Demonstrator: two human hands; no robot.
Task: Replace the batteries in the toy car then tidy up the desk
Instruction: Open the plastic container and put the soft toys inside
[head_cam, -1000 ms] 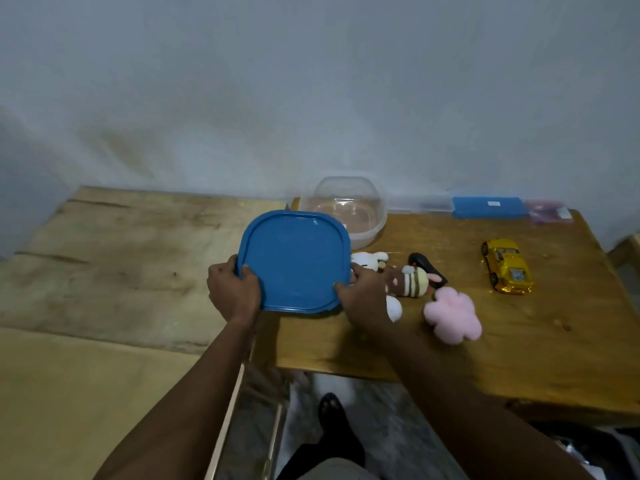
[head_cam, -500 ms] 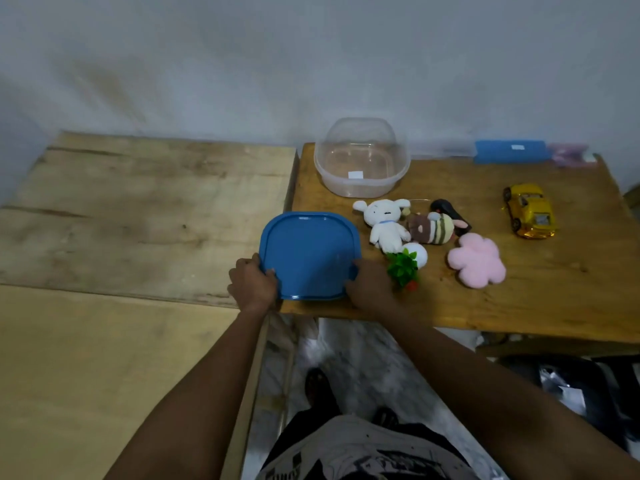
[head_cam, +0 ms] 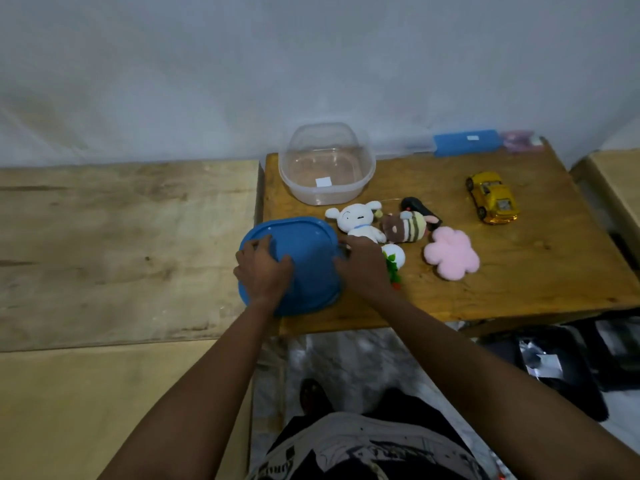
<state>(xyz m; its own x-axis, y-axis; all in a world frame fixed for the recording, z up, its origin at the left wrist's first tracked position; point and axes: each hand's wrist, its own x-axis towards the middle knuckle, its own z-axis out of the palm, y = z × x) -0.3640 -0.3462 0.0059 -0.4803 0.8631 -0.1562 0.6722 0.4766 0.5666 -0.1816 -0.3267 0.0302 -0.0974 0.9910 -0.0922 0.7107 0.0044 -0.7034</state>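
Observation:
The yellow toy car (head_cam: 493,197) stands on the wooden desk (head_cam: 526,271) at the back right, away from both hands. A blue lid (head_cam: 311,261) lies flat on the desk's front left corner. My left hand (head_cam: 263,271) rests on its left part with the fingers over the top. My right hand (head_cam: 363,265) holds its right edge. Behind the lid stands a clear plastic container (head_cam: 287,174), open and empty but for a small white label.
Right of the lid lie a white plush dog (head_cam: 356,221), a striped bee plush (head_cam: 405,228), a pink flower plush (head_cam: 452,252), a black item (head_cam: 415,205) and a white ball with green leaves (head_cam: 394,256). A blue box (head_cam: 465,143) sits by the wall. A lower wooden table (head_cam: 121,244) adjoins on the left.
The lid came down from a raised position in front of the container onto the desk's front left corner. My left hand shifted from its edge onto its top.

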